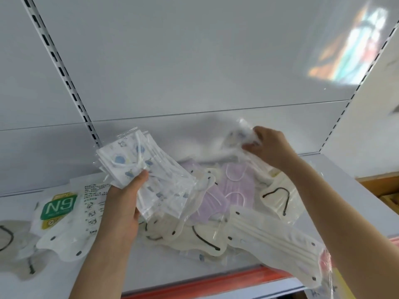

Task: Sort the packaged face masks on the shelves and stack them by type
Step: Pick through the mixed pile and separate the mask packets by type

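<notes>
Nearest, along the shelf's front edge: a cream pleated mask pack [278,244] with dark dots, lying below the right forearm. Left of it, cream masks with black ear loops [194,236] in clear wrap, partly under the left hand's load. Far left on the shelf [90,275]: a white pack with a green N9 label [59,209], just beside the left wrist.

Left hand [123,203] grips a fanned stack of blue-print masks [140,167] in clear sleeves, thumb on top, raised above the pile.

Mid shelf, between the two hands: lilac masks [224,190] in wrap, and another cream black-loop pack [278,195] under the right wrist.

Farthest: right hand [269,147] pinches a single clear-wrapped printed mask [239,137], blurred, lifted off the pile near the back panel [194,61]. Pattern looks like the blue print, cannot tell for sure.
</notes>
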### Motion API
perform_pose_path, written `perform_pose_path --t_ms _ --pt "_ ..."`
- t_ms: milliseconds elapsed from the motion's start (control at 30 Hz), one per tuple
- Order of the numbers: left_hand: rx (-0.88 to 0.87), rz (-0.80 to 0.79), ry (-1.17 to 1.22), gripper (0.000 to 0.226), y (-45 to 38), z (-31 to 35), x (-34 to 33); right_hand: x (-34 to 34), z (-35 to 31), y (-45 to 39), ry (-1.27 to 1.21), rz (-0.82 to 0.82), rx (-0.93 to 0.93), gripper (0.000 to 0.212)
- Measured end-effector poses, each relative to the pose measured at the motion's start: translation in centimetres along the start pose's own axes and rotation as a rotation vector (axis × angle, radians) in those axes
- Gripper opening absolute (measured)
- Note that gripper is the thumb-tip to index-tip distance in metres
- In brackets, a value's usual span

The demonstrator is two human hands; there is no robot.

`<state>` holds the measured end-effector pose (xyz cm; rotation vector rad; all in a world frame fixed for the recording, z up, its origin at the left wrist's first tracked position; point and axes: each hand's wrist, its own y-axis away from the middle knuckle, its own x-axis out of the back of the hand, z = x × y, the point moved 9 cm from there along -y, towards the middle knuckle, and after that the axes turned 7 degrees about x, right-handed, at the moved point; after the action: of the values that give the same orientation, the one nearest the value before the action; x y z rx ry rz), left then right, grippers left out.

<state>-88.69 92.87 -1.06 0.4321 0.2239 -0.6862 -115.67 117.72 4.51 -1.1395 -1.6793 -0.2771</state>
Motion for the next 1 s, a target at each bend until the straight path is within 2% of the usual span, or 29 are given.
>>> perform_pose_path --t_ms 67,133,200,267,333,400,467,500,567,633,667,767,833,900,933,1000 --pt "0.002 -0.022 -0.012 0.034 0.2 -0.1 -0.7 1.9 -1.6 0.4 -0.348 0.034 -0.023 0.028" --pt "0.003 -0.068 -0.039 0.026 0.5 -0.3 -2.0 1.9 -4.9 1.4 -0.748 -0.047 -0.032 0.034" --pt "0.010 -0.117 -0.071 0.025 1.0 -0.5 -3.5 0.2 -8.3 2.3 -0.899 -0.120 -0.050 0.046" --pt "0.056 -0.222 -0.084 0.037 1.4 -1.0 -5.2 -2.5 -11.1 3.1 -0.734 -0.146 -0.027 0.053" --pt "0.110 -0.320 -0.085 0.045 1.9 -1.5 -6.5 -5.8 -13.7 3.8 -0.495 -0.189 0.014 0.047" --pt "0.098 -0.322 -0.098 0.038 1.8 -1.7 -6.3 -8.2 -15.8 4.5 -0.627 -0.322 0.027 0.040" --pt "0.083 -0.176 -0.081 0.035 0.8 -1.2 -3.8 -8.4 -15.0 4.1 -0.745 -0.325 -0.008 0.036" --pt "0.090 -0.090 -0.054 0.034 0.2 -0.9 -2.1 -7.4 -13.7 3.5 -0.667 -0.251 -0.009 0.037" --pt "0.058 0.053 -0.009 0.036 -0.5 0.5 1.5 -5.9 -9.9 2.9 -0.265 -0.138 -0.028 0.053" --pt "-0.030 0.156 0.025 0.033 -0.7 2.6 4.4 -7.4 -7.7 3.9 0.050 -0.275 -0.075 0.070" --pt "-0.066 0.181 0.036 0.029 -0.6 3.4 5.4 -9.0 -7.7 4.8 0.084 -0.354 -0.079 0.068" --pt "-0.108 0.179 0.064 0.027 -0.5 4.1 6.2 -13.0 -11.5 6.7 -0.067 -0.428 0.067 0.046" --pt "-0.095 0.147 0.065 0.033 -0.7 3.2 5.4 -14.6 -15.3 8.0 -0.276 -0.541 0.181 0.034" --pt "-0.083 0.096 0.061 0.038 -0.8 1.8 4.3 -15.1 -16.6 8.6 -0.534 -0.638 0.119 0.026" --pt "-0.083 0.071 0.054 0.039 -0.8 1.1 3.9 -14.8 -16.0 8.0 -0.531 -0.582 0.118 0.028" --pt "-0.081 0.042 0.039 0.039 -0.8 0.1 3.4 -13.8 -13.5 6.3 -0.250 -0.447 0.172 0.039"
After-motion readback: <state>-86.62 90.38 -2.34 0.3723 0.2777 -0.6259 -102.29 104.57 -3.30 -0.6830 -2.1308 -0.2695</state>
